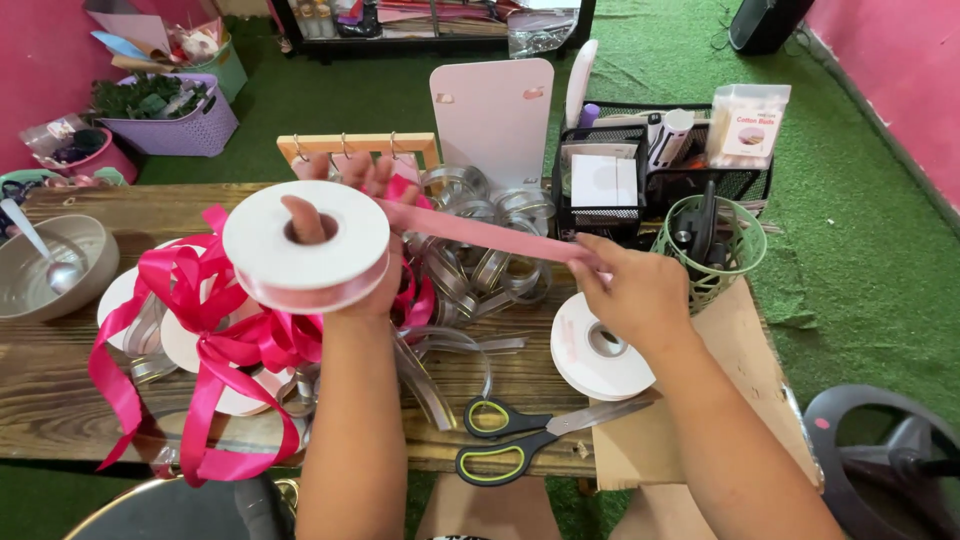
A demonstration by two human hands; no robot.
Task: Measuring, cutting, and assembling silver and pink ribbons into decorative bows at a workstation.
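Ribbon spool [305,245] gripped in left hand [365,250]; right hand [635,290] fingers pinch its pink ribbon [480,233] above wooden table [60,370], green carpet [860,230].

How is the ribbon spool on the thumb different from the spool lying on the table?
The held spool is lifted up on the left hand, thumb through its hole; the table spool lies flat. Pale pink ribbon runs from the held spool to the right hand; the table spool shows no loose ribbon. Both are white, round, with a centre hole.

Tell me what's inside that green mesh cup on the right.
The green mesh cup holds dark tool handles standing upright. What kind of tools they are and whatever sits lower in the cup stays hidden behind its wall.
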